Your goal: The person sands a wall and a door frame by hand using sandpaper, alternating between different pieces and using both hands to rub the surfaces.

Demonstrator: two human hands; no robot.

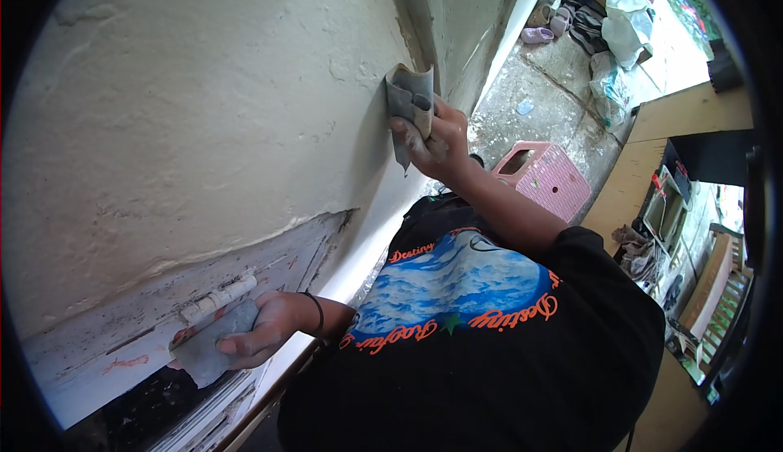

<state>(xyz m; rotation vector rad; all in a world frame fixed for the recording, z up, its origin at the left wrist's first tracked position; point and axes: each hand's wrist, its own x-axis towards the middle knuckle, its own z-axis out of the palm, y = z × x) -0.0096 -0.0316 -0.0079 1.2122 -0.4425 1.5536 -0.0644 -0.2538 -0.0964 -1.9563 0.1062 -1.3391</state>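
My right hand (440,138) is closed around a grey, putty-smeared scraper (410,93) with a curved edge, held against the cream wall (220,118) near its corner. Grey smears mark the fingers of that hand. Lower left, my left hand (261,330) grips a flat grey scraper plate (214,346), thumb on top and its other fingers mostly hidden beneath. The plate is over a white, chipped frame (114,366), beside a pale cylindrical piece (218,299) on that frame.
A pink plastic stool (546,181) stands on the concrete floor beyond my right arm. Shoes (563,24) and plastic bags (626,24) lie farther back. On the right are a brown panel (693,118), a crumpled cloth (640,252) and a wooden bench (710,285).
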